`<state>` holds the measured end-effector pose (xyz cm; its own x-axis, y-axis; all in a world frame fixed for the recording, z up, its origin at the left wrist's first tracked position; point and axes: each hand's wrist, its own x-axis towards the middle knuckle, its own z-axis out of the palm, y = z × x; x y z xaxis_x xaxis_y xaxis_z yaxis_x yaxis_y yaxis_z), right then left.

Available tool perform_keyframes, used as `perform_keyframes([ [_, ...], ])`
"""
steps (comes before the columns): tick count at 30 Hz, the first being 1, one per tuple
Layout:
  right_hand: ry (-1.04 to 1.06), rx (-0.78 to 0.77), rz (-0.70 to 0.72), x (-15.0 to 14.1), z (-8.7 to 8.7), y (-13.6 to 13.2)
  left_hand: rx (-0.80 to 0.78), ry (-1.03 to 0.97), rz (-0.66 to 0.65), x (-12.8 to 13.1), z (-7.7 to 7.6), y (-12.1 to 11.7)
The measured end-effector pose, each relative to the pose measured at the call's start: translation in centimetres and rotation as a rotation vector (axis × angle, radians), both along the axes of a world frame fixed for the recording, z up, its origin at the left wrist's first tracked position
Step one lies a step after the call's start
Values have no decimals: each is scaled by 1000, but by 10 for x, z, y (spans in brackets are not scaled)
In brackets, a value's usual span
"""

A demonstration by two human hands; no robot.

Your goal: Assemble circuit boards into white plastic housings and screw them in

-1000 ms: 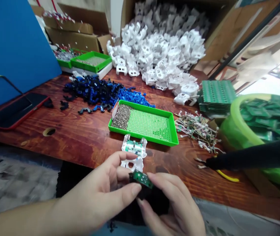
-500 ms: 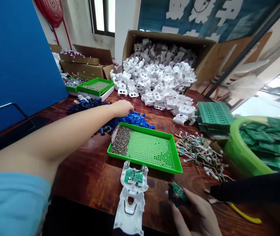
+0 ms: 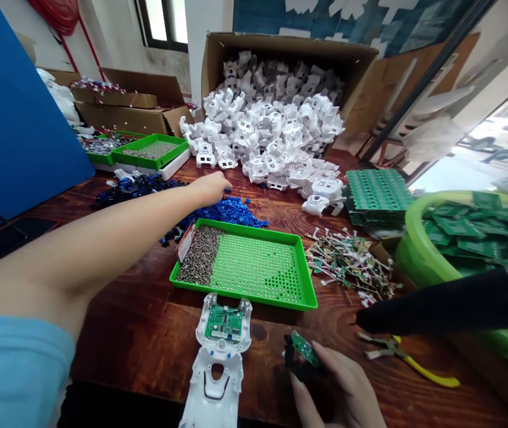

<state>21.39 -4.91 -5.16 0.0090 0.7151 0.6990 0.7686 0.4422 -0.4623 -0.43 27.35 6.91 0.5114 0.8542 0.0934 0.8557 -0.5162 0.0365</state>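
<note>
My left hand (image 3: 212,185) is stretched far forward over the pile of small blue plastic parts (image 3: 227,211), its fingers curled down onto them; whether they hold a piece is hidden. Near the table's front edge, my right hand (image 3: 338,389) pinches a small green circuit board on a black part (image 3: 301,353). A white plastic shell with a green board fitted in it (image 3: 220,342) lies to the left of that hand. Behind the shell sits a green perforated tray (image 3: 254,267) with a heap of screws (image 3: 198,261) at its left end.
A heap of white housings (image 3: 272,134) spills from a cardboard box at the back. Stacked green boards (image 3: 376,193), a green tub of boards (image 3: 468,238), wired parts (image 3: 347,261), yellow-handled pliers (image 3: 408,359), a black tool (image 3: 450,306), more green trays (image 3: 147,151) and a blue panel (image 3: 13,119) surround the work area.
My left hand let go of the small board and reached forward to the blue parts. The right hand kept the board, moving right. The view tilted up.
</note>
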Motion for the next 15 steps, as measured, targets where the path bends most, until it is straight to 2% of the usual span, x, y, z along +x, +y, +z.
perform_keyframes([
  [3,93,-52,-35,-6,5,-3,68,-105,19,-5,24,-48],
  [5,138,-93,-37,-9,7,-5,45,-133,7,-15,36,-95],
  [7,163,-114,-31,-11,9,-6,13,-217,-11,-29,39,-148],
  [8,168,-119,-29,-12,10,-7,35,-291,-65,-36,37,-174],
  [10,174,-128,-21,-12,12,-7,10,-323,-273,-47,24,-220],
  [13,175,-145,-3,-13,14,-5,-11,-351,-309,-53,-8,-271],
  [15,182,-150,-1,-14,15,-4,26,-376,-281,-48,-28,-289],
])
